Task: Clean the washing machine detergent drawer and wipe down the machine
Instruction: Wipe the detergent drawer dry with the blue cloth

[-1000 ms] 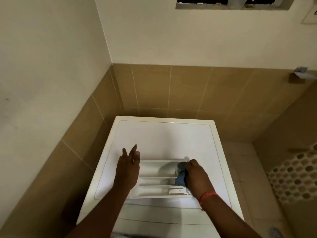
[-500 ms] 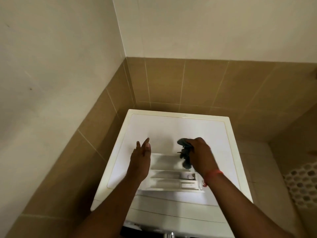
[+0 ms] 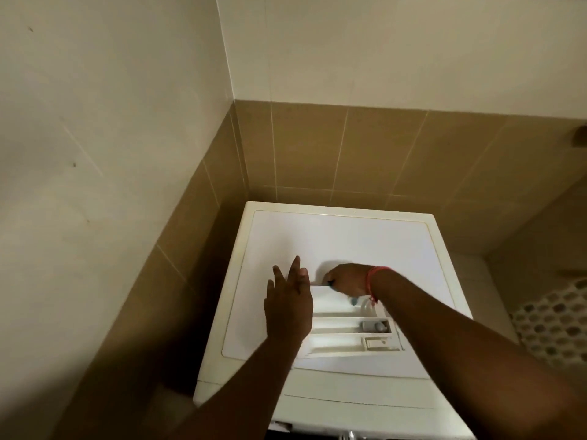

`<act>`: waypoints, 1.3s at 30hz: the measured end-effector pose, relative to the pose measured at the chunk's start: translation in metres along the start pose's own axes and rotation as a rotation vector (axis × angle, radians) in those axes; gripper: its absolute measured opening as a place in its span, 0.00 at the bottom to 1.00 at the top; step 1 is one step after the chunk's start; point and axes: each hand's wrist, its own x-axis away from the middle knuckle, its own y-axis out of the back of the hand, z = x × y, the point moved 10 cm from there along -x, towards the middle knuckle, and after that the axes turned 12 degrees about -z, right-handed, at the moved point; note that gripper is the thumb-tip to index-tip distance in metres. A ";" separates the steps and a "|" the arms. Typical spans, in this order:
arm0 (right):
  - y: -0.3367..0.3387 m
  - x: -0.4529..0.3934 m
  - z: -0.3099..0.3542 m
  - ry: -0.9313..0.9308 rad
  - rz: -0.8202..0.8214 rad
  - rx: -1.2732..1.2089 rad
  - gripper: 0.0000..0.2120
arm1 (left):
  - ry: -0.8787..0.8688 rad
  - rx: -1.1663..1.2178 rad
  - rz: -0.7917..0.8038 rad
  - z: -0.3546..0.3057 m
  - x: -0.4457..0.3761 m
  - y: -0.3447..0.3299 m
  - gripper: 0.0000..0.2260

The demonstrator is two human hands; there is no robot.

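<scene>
The white detergent drawer (image 3: pixel 346 328) lies flat on top of the white washing machine (image 3: pixel 343 236), its compartments facing up. My left hand (image 3: pixel 287 304) rests on the drawer's left end, fingers straight and apart. My right hand (image 3: pixel 347 279), with a red thread on its wrist, is closed over a blue cloth (image 3: pixel 353 300) and presses down at the far edge of the drawer. Only small bits of the cloth show under the palm.
The machine stands in a corner, with a tan-tiled wall (image 3: pixel 349 147) behind it and another on the left. A perforated white laundry basket (image 3: pixel 552 325) stands to the right. The machine's front panel edge (image 3: pixel 349 404) is near the bottom.
My right hand, which was lifted with the cloth dangling, has come down and to the left onto the drawer's far edge. My left hand stays on the drawer's left end.
</scene>
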 end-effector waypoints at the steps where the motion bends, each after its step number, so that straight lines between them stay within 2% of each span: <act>1: 0.002 -0.002 -0.012 -0.056 0.007 0.047 0.17 | -0.006 -0.020 -0.002 -0.001 0.001 0.001 0.33; 5: -0.009 -0.013 -0.010 -0.111 0.057 0.132 0.14 | 0.004 0.002 0.020 0.001 -0.001 0.000 0.34; 10: -0.022 -0.014 0.044 0.100 -0.041 0.067 0.13 | 0.012 0.032 0.035 0.000 0.000 0.000 0.35; 13: -0.014 -0.011 0.020 0.122 -0.079 0.020 0.20 | -0.001 -0.002 0.042 0.000 -0.001 -0.001 0.33; 16: -0.004 -0.005 -0.023 0.009 -0.072 0.086 0.18 | -0.004 -0.019 0.033 0.002 -0.001 -0.002 0.31; 20: -0.001 -0.006 -0.017 0.038 -0.124 0.265 0.17 | 0.000 -0.027 0.017 0.005 -0.002 -0.002 0.31; 22: -0.014 -0.011 0.012 0.117 -0.142 0.229 0.18 | -0.001 -0.043 0.013 0.004 -0.003 -0.003 0.32; 26: -0.028 -0.020 0.044 0.251 -0.182 0.050 0.13 | 0.004 -0.013 -0.007 0.003 -0.003 -0.003 0.31; 30: -0.016 -0.015 0.000 0.267 -0.132 -0.046 0.17 | -0.006 -0.050 -0.011 0.002 -0.002 -0.001 0.31; 35: 0.009 -0.003 -0.093 0.119 -0.107 -0.118 0.08 | -0.027 -0.095 -0.045 0.001 0.001 0.002 0.31; 39: 0.022 0.009 -0.140 0.082 -0.201 0.024 0.06 | -0.047 -0.128 -0.054 0.000 0.002 0.003 0.30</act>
